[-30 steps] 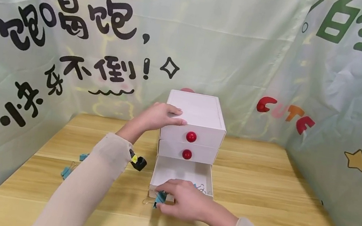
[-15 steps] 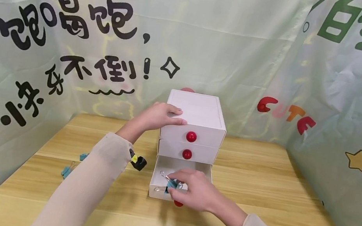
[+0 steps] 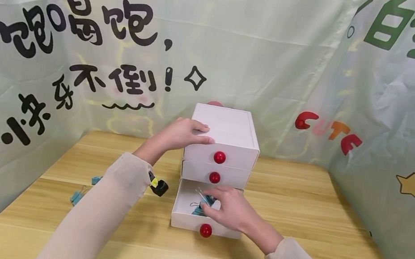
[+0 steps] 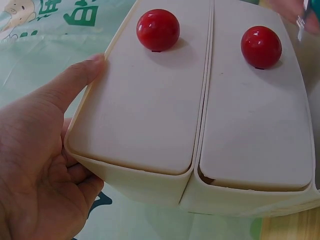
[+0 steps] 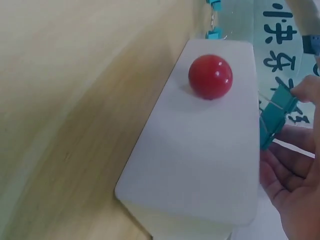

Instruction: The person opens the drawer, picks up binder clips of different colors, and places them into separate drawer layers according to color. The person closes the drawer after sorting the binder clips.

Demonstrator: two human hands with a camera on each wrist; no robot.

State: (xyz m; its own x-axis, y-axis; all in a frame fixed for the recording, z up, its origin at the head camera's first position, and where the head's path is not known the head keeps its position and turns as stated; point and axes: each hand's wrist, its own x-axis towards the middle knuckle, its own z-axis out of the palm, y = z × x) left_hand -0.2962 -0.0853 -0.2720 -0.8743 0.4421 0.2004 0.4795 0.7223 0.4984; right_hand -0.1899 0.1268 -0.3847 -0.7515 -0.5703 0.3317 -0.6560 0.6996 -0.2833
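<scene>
My left hand [image 3: 182, 133] rests on the top left of a white drawer cabinet [image 3: 228, 126], thumb along the front edge. Below the two upper drawers, the bottom drawer [image 3: 181, 219] is pulled out. Over that drawer, my right hand [image 3: 229, 207] pinches a blue binder clip [image 5: 274, 112] between thumb and fingers. Blue also shows lower down, at a binder clip [image 3: 198, 210] under my thumb; whether it is a separate clip I cannot tell. The right part of the drawer's inside is hidden behind my hand.
Other blue binder clips [image 3: 76, 197] lie on the wooden table [image 3: 291, 215] left of the cabinet, partly behind my left sleeve. Red ball knobs [image 3: 205, 230] stick out from the drawer fronts. A printed cloth [image 3: 278, 45] hangs behind and at the sides.
My right hand has carried the binder clip from in front of the bottom drawer, up and back over its front wall, to inside the drawer's opening. The left hand stays put.
</scene>
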